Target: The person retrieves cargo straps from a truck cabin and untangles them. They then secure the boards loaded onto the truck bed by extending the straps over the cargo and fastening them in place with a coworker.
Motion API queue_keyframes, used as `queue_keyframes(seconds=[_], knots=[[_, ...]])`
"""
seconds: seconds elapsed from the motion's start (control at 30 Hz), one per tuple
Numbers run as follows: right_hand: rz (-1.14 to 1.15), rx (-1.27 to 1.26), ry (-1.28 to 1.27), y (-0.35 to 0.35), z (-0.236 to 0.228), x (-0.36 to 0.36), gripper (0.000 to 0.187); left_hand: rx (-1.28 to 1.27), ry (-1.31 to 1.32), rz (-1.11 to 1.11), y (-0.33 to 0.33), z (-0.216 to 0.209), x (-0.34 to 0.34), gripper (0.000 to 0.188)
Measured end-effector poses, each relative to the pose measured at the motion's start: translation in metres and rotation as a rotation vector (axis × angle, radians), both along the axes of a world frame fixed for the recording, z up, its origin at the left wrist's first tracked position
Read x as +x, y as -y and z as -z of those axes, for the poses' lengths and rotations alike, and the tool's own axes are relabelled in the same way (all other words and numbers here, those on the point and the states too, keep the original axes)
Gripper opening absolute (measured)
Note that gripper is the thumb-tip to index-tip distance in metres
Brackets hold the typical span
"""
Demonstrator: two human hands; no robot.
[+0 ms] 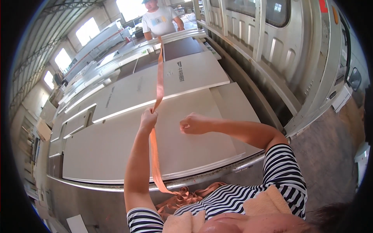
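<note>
One long, flat strap of orange woven webbing [160, 73] is seen from the head camera; its long axis is directed away from the wearer, slightly rightward toward the far end, where it is led up to the edge near a co-worker in a white short-sleeved shirt [160, 19]; whether it is held there cannot be told. It is laid across a stack of flat, rectangular, pale grey panels [116, 143], with dark brown rectangular panels [182, 48] crossed farther off; midway it is gripped by the left hand [148, 118], whose fingers are clamped around it; from there it is hung over the rounded metal near rim of the load bed [213, 176], and a tangled heap of orange webbing [190, 198] is gathered below, in front of the striped shirt [283, 171]; the right hand [194, 123] is held over the panels to the right of the strap, apart from it, its fingers curled together; whether anything is enclosed cannot be told; on the right, the load is flanked by a pale, ribbed metal vehicle body [241, 33].
</note>
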State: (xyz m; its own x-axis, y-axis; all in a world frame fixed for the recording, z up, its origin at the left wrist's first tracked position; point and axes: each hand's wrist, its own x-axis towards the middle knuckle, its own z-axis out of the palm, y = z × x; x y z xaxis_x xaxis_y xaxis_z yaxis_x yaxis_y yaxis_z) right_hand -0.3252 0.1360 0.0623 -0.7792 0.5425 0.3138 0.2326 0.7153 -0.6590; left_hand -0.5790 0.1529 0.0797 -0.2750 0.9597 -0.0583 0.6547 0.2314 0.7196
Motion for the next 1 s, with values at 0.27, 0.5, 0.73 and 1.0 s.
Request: queue_keyframes(seconds=[0.27, 0.5, 0.73, 1.0], knots=[[0.027, -0.192, 0.138, 0.055, -0.012, 0.027, 0.026, 0.058, 0.094, 0.060, 0.067, 0.019, 0.003, 0.055], [0.082, -0.223, 0.121, 0.133, -0.024, 0.011, 0.031, 0.067, -0.022, 0.190, 0.159, 0.010, 0.017, 0.065], [0.201, -0.558, -0.340, 0.180, 0.012, -0.011, 0.047, 0.157, 0.775, 0.428, 0.243, 0.010, 0.052, 0.033], [-0.086, -1.442, -0.857, 0.243, 0.030, -0.027, 0.061, -0.174, 1.044, 0.514, 0.345, 0.036, 0.080, 0.034]])
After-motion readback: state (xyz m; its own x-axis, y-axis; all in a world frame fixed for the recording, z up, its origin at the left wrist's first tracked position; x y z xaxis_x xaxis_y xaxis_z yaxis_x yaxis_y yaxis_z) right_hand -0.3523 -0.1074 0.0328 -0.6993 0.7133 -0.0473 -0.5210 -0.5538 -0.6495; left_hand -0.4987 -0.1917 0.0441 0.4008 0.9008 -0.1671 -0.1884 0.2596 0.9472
